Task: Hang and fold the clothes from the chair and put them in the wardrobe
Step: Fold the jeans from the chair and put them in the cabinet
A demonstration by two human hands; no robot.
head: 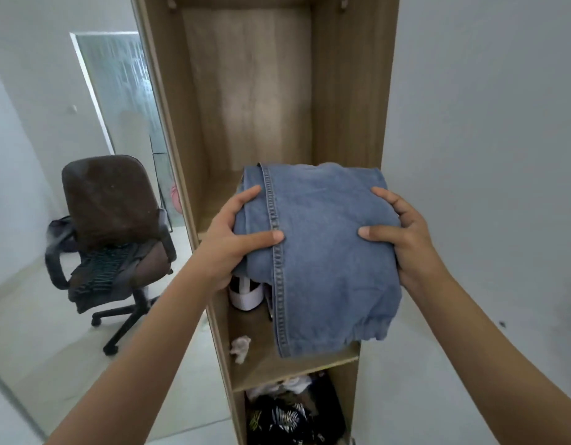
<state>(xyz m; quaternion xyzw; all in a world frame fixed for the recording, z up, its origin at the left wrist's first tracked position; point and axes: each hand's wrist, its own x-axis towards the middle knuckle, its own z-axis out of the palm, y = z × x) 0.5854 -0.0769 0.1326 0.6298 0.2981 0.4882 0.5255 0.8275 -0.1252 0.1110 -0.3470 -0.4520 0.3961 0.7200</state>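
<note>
I hold a folded pair of blue jeans [322,252] in front of the open wooden wardrobe [345,91]. My left hand [236,239] grips the bundle's left side, thumb on top near the seam. My right hand [403,236] grips its right side, thumb on top. The jeans hover at the front of the wardrobe's tall upper compartment, over the shelf [213,194] there. To the left stands a brown office chair [111,203] with dark clothes [107,271] draped over its seat.
A lower shelf [261,358] holds a white shoe [245,293] and a crumpled white scrap [241,346]. Below it lies a pile of dark patterned clothes [287,415]. A frosted glass door [123,91] stands behind the chair. White walls flank the wardrobe.
</note>
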